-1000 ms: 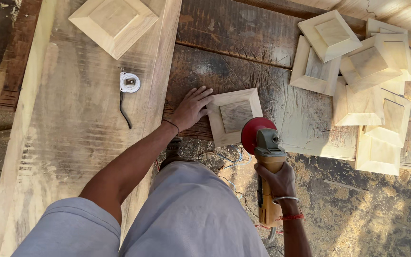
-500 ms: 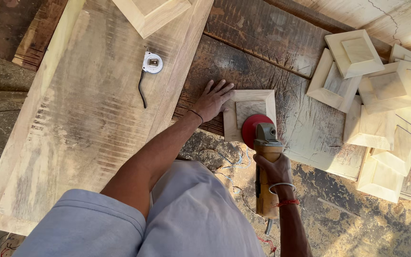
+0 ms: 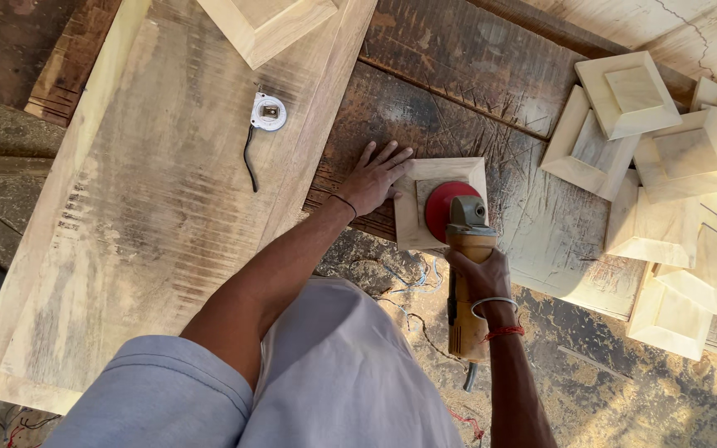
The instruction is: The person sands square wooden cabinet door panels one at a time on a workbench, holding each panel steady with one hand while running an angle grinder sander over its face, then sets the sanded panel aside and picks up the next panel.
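From the head view, your left hand [image 3: 373,177] lay flat with fingers spread, pressing the left edge of a pale square wooden block [image 3: 440,202] on the dark, scored table [image 3: 475,66]. Your right hand [image 3: 481,276] was clenched around the yellow grinder [image 3: 466,282], its red disc [image 3: 450,207] resting on the block's raised centre. A white tape measure [image 3: 268,111] sat on the broad pale plank [image 3: 151,191]. Since half a second earlier, the disc had moved up onto the block.
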`<state>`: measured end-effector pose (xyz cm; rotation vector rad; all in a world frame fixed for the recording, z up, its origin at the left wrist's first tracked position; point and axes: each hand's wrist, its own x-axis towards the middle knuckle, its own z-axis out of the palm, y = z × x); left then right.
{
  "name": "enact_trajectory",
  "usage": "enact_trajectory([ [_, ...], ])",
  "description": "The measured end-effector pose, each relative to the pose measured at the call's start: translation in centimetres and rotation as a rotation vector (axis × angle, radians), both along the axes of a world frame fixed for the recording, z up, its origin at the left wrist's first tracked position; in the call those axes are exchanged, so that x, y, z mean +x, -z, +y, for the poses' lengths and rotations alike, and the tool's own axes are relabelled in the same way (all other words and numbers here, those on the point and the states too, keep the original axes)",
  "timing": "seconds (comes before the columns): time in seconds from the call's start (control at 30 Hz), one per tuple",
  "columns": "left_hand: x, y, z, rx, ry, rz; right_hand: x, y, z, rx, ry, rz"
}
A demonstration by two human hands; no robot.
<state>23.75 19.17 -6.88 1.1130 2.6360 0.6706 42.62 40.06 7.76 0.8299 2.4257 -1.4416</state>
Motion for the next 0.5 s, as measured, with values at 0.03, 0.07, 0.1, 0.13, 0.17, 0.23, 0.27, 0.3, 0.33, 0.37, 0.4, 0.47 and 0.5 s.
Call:
enact_trajectory([
  [0.03,0.0,-0.1,0.1,-0.006,0.001,0.004,-0.1,-0.3,0.5,0.019,0.026,-0.021],
  [0.07,0.1,-0.1,0.1,0.001,0.0,0.004,-0.2,-0.4,0.9,0.038,0.051,-0.042],
  [0.1,0.1,-0.1,0.1,0.007,-0.001,0.005,-0.5,-0.5,1.1,0.022,0.047,-0.032],
  [0.13,0.0,-0.1,0.1,0.01,0.001,0.005,-0.8,-0.5,1.1,0.004,0.046,-0.022],
  [0.17,0.0,0.0,0.1,0.004,-0.002,0.003,-0.9,-0.5,1.1,-0.015,0.046,-0.015],
  [0.23,0.0,0.1,0.2,-0.008,0.002,0.0,-1.5,-0.2,0.5,0.031,-0.022,-0.008],
  [0.27,-0.1,0.1,0.2,-0.002,0.007,0.001,-1.7,0.0,0.2,0.057,-0.055,-0.003],
  [0.3,-0.1,0.1,0.2,0.005,0.008,0.0,-1.8,0.1,0.0,0.068,-0.062,0.005],
  [0.33,-0.1,0.1,0.2,0.011,0.005,-0.001,-1.9,0.3,-0.3,0.079,-0.072,0.013],
  [0.37,-0.1,0.0,0.2,0.015,0.002,-0.008,-2.0,0.4,-0.4,0.088,-0.083,0.02],
  [0.4,0.0,0.0,0.2,0.017,-0.003,-0.014,-2.2,0.5,-0.4,0.069,-0.067,0.0],
  [0.47,0.2,-0.2,0.1,0.018,-0.012,-0.033,-2.3,0.4,0.0,0.032,-0.036,-0.043],
  [0.5,0.3,-0.3,0.1,0.02,-0.013,-0.043,-2.2,0.3,0.4,0.023,-0.013,-0.034],
])
